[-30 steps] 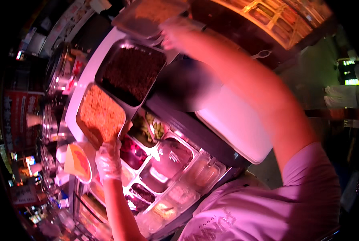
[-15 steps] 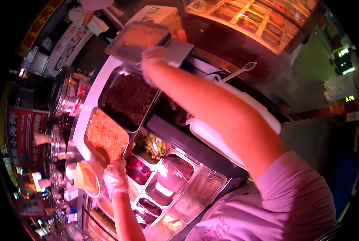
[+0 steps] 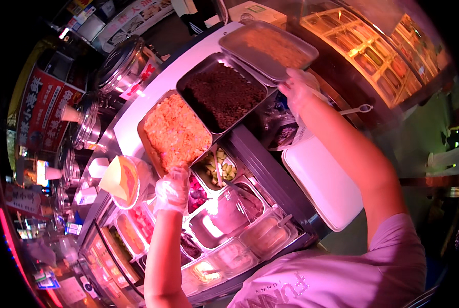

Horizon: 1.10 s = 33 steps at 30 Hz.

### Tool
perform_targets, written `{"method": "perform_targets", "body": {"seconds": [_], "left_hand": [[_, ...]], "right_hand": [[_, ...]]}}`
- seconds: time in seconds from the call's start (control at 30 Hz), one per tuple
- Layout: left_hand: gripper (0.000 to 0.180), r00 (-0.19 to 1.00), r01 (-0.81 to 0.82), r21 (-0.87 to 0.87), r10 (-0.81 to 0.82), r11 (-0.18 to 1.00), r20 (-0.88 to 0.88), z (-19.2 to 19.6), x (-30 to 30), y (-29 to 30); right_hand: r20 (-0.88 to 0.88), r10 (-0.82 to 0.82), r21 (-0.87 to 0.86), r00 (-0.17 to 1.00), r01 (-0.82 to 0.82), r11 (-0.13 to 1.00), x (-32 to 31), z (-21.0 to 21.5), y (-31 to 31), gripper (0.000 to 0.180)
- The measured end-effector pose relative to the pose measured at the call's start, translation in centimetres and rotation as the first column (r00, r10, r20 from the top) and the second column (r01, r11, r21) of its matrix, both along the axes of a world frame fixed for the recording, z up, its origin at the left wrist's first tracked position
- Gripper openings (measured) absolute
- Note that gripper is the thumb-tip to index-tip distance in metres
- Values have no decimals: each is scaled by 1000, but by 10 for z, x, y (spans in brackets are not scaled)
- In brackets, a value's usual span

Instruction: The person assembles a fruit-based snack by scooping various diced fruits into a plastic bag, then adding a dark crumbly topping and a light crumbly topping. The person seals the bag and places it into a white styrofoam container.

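Note:
My left hand (image 3: 172, 191), in a clear plastic glove, closes on the near corner of a metal tray of orange shredded food (image 3: 174, 134). Beside that tray is another metal tray heaped with dark brown crumbly food (image 3: 223, 95). Beyond it, a shallow translucent tray (image 3: 238, 50) holds orange-brown food. My right hand (image 3: 302, 91), also gloved, has its fingers at the near right corner of this far tray and seems to grip its rim. A paper-lined bowl (image 3: 128, 189) stands just left of my left hand.
Diced green pickles (image 3: 220, 169) with a spoon and several tubs of toppings lie nearer me. A white lidded box (image 3: 323, 180) sits to the right, with a long-handled spoon (image 3: 356, 110) beyond it. Glass jars (image 3: 117, 69) line the left edge. A lit food display (image 3: 364, 54) stands far right.
The view has swung, shifting the counter rightward in the picture. The far translucent tray now lies lined up beyond the dark food tray; my right hand remains at its corner, my left at the orange-food tray.

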<state>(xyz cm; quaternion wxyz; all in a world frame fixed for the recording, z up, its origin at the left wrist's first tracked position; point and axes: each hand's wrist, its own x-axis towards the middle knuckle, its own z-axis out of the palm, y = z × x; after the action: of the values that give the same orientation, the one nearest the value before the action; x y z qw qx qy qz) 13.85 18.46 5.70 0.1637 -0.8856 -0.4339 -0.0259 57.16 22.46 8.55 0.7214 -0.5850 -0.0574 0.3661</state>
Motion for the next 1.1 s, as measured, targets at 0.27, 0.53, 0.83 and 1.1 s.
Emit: {"method": "perform_targets", "body": {"seconds": [0.27,0.53,0.83,1.1], "left_hand": [[8,994,20,40,-15,999,-110,9,16,5],[65,980,-121,-109,136,987,144,39,46,-29],[13,718,-10,-587,415,809,559,0,10,-347],[48,-93,-74,-960,956,270,276,-19,-77,-545]], "right_hand": [[-108,-67,-6,992,67,998,-13,24,-19,20],[-12,103,-97,995,-103,990,15,6,-29,43],[305,671,-307,676,-597,741,-143,5,-258,22],[162,971,-340,176,-914,222,-252,-28,-335,35]]}}
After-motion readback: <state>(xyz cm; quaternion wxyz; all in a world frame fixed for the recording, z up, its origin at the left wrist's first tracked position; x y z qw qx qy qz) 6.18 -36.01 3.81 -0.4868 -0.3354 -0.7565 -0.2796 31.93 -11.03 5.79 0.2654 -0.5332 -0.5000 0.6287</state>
